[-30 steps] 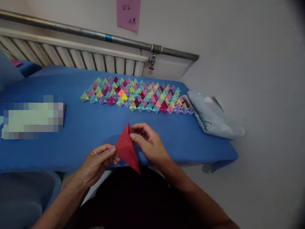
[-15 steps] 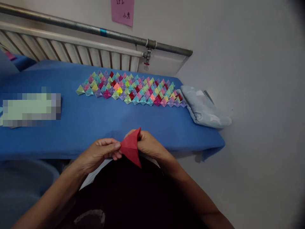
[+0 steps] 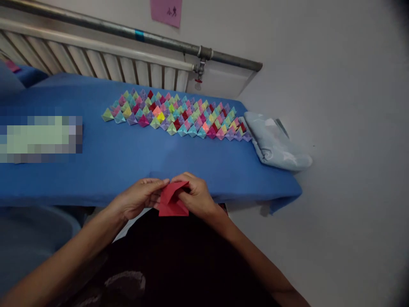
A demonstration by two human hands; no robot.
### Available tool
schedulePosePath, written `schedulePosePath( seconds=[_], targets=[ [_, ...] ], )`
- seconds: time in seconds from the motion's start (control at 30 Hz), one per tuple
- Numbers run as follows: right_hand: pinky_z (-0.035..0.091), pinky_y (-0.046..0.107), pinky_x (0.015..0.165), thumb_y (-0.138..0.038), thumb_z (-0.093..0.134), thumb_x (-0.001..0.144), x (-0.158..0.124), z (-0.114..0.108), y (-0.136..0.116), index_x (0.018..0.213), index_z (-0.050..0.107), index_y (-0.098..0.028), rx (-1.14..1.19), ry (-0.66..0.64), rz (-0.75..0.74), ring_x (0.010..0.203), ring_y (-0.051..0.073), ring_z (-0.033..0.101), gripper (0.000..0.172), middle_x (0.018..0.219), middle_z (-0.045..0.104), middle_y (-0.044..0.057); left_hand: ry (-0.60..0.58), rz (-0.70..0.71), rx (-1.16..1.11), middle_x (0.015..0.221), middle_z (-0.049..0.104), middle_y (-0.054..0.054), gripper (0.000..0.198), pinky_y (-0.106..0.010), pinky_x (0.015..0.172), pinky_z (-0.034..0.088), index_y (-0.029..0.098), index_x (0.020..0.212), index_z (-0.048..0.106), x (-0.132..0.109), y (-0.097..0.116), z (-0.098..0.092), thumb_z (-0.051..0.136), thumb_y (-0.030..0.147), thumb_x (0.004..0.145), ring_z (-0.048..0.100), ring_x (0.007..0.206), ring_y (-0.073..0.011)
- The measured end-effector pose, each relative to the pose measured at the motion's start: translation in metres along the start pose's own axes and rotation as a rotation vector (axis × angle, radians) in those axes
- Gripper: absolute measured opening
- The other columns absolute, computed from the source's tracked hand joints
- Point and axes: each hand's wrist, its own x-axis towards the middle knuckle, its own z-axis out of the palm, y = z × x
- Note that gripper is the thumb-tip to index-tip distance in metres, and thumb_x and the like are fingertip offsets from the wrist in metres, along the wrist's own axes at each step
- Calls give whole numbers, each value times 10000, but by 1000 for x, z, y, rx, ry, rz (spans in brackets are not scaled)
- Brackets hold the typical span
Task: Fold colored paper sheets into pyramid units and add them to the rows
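Red paper [image 3: 171, 204], partly folded, is pinched between both hands just over the near edge of the blue bench [image 3: 128, 164]. The left hand [image 3: 138, 199] is closed on its left side, and the right hand [image 3: 197, 198] is curled over its top. A crooked crease could be set if misaligned edges are pressed, or the sheet torn by a hard pull

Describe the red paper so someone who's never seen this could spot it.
Start at the long blue table by the radiator. At its near edge, the left hand and right hand pinch the red paper between them. Unlike the small multicoloured folded pieces in rows farther back, it is bigger and held, not laid down.
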Motion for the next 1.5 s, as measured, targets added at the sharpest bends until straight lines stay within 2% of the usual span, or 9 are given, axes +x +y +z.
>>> schedulePosePath(
  seconds=[0.17,0.33,0.43,0.57,0.7,0.8,0.93,1.23,1.5],
  targets=[
    [510,282,810,-86,561,846,0,0,4,1006,693,-241,-97,-60,-185,878,150,629,259,917,685,22,16,-32,-28,618,716,-38,401,-234,529,518,129,706,673,0,-2,-8,906,418,553,633,514,-126],
    [510,294,823,-101,528,874,-4,0,6,1033,696,-242,-80,-60,-205,910,152,632,271,978,673,40,74,-31,-56,579,685,-1,350,-222,519,498,155,656,617,-2,-1,-15,904,321,543,615,500,-112],
    [503,307,823,-127,495,888,-8,-5,6,950,702,-235,-46,-5,-88,877,150,631,242,935,679,34,125,17,1,577,664,19,337,-230,540,496,169,642,600,-4,0,-19,876,348,569,594,500,-102],
    [505,306,731,-270,533,890,-10,-12,-2,1003,661,-230,156,116,303,770,143,613,176,923,668,33,162,146,169,607,662,6,315,-248,585,496,167,642,637,-9,2,-18,812,427,625,590,544,-110],
    [497,295,755,-300,737,724,-3,-11,-16,1094,619,-246,364,-31,492,875,157,618,392,993,657,23,135,220,281,597,637,9,339,-252,578,471,174,623,641,-12,6,-9,787,480,617,558,552,-112],
    [456,260,632,-236,760,654,2,-6,-19,1134,587,-265,483,-134,577,678,119,573,511,779,607,-47,125,251,306,575,603,20,363,-242,558,439,179,610,626,-12,7,-4,781,507,614,527,545,-104],
    [405,245,577,-239,728,644,4,-2,-13,1085,575,-255,551,-36,624,562,98,503,467,633,525,-95,117,220,233,617,621,15,387,-258,597,460,183,648,617,-11,5,-3,790,528,607,555,578,-116],
    [429,259,652,-267,746,659,8,-1,-13,993,604,-248,566,-45,576,644,107,560,364,746,628,-56,58,239,305,599,579,33,371,-244,572,412,185,660,624,-7,0,-8,775,521,620,500,566,-100],
    [432,254,630,-316,757,644,11,-1,-12,946,594,-233,564,69,584,625,107,552,354,715,608,-55,8,131,327,605,660,3,337,-278,657,484,184,681,609,-7,-3,-11,754,485,640,607,597,-128]
  ],
)
